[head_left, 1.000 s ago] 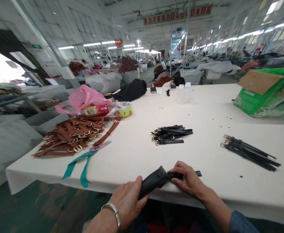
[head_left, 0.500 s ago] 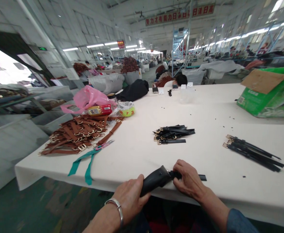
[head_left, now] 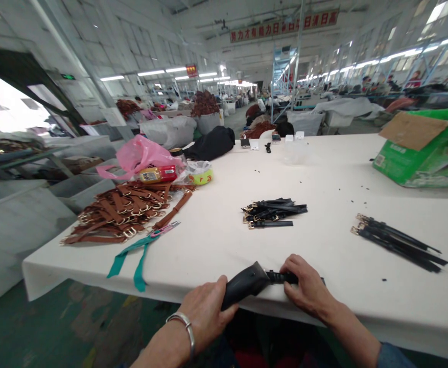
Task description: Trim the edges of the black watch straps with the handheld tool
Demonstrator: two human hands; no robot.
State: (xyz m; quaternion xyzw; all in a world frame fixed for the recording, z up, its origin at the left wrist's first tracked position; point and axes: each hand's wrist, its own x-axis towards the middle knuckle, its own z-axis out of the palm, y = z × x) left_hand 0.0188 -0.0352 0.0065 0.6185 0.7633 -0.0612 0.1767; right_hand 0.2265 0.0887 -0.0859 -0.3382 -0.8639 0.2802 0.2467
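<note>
My left hand (head_left: 205,309), with a silver bracelet on the wrist, is closed round the handle of a black hand tool (head_left: 244,282) at the near edge of the white table (head_left: 216,240). A thin black strap (head_left: 282,277) runs out of the tool's head. My right hand (head_left: 305,289) lies over that strap with its fingers pinched on it, pressing it to the table. A small pile of black straps with gold buckles (head_left: 273,212) lies in the middle of the table, beyond both hands.
Longer black straps (head_left: 398,242) lie at the right. A heap of brown straps (head_left: 122,210), pink-handled scissors on a green ribbon (head_left: 139,250), a pink bag (head_left: 139,153) and a black bag (head_left: 212,143) fill the left side. A green carton (head_left: 423,153) stands far right.
My right hand has slid a little to the right along the strap, baring more of it next to the tool's head. My left hand and the tool stay put.
</note>
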